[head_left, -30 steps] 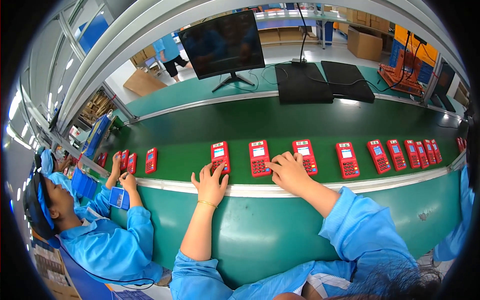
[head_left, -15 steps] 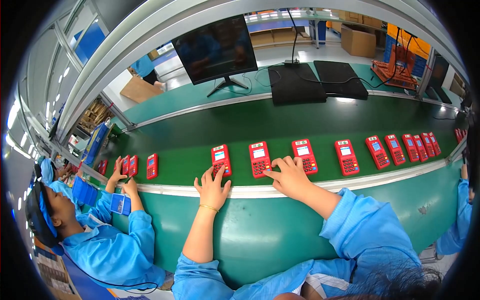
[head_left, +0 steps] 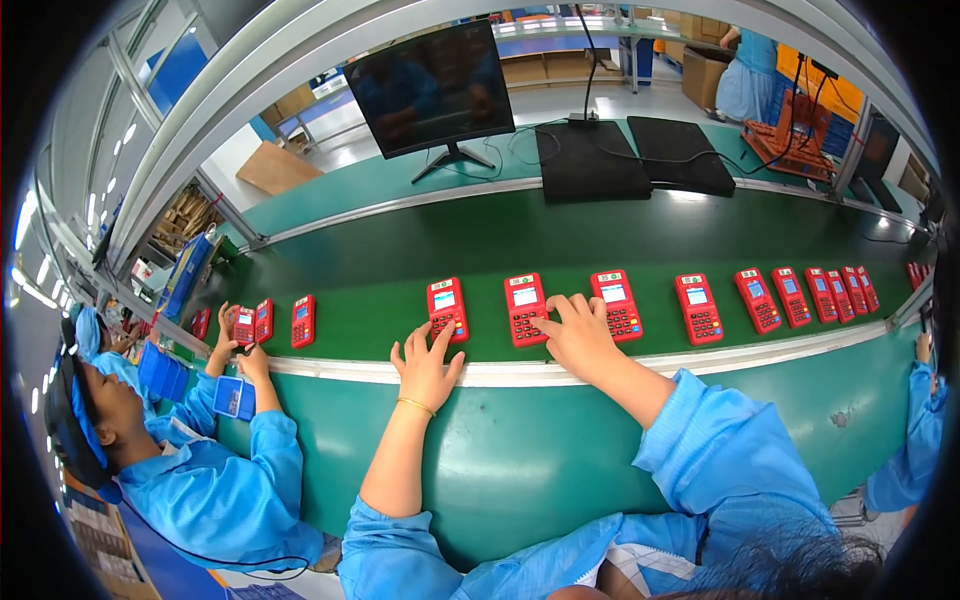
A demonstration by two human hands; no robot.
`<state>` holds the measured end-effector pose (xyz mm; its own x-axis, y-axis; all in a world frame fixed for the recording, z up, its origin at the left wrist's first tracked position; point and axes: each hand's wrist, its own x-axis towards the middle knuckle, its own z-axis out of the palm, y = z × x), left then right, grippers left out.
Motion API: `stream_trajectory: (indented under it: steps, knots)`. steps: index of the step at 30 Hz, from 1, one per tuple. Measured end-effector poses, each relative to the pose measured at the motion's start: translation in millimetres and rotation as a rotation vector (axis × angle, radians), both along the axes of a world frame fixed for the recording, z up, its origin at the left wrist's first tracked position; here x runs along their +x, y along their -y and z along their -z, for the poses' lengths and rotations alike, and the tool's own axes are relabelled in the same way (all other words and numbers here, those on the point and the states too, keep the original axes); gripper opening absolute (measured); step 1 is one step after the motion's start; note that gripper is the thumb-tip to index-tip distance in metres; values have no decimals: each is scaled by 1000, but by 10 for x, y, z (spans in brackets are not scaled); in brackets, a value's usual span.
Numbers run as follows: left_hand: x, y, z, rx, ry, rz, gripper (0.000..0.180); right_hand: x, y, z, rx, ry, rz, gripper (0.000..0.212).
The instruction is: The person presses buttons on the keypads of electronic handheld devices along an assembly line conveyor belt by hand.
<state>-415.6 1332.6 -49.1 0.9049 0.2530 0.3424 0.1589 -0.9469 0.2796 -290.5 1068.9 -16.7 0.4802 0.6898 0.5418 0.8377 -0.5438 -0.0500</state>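
My left hand (head_left: 428, 366) is open, fingers spread, with fingertips at the lower keys of a red card payment terminal (head_left: 443, 298) with a lit screen. My right hand (head_left: 583, 340) reaches over the gap between two more red terminals. Its index finger points left onto the lower right keys of the middle terminal (head_left: 523, 296), and its other fingers lie close to the terminal on the right (head_left: 613, 291). That one's lower left corner is partly covered by the hand. All three lie flat on the green belt, screens up.
More red terminals (head_left: 698, 310) line the dark green belt (head_left: 420, 235) to the right. At left, a co-worker (head_left: 215, 480) in blue handles a terminal (head_left: 243, 326) beside a blue tray (head_left: 235, 398). Behind stand a monitor (head_left: 435, 90) and black pads (head_left: 592, 165). A pale rail (head_left: 500, 374) edges the belt.
My right index finger stays on the middle terminal's keys, the hand slightly higher. The co-worker's hands have shifted around a terminal. A person has appeared at the back right; one at the back left is gone.
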Motion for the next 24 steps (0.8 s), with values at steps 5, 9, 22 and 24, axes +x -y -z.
stream_trajectory:
  steps: [5, 9, 22, 24]
  knots:
    - [27, 8, 89, 32, -29, 8, 67, -110, 28, -52, 14, 42, 18, 39]
    - [40, 44, 69, 29, -19, -28, 66, -187, 56, -121, -87, 65, 9, 40]
    - [181, 202, 1, 193, -11, -104, 59, -310, -52, -90, -216, 326, -67, 20]
    - [158, 230, 38, 164, 0, -140, 60, -295, 9, -112, -284, 272, -52, 29]
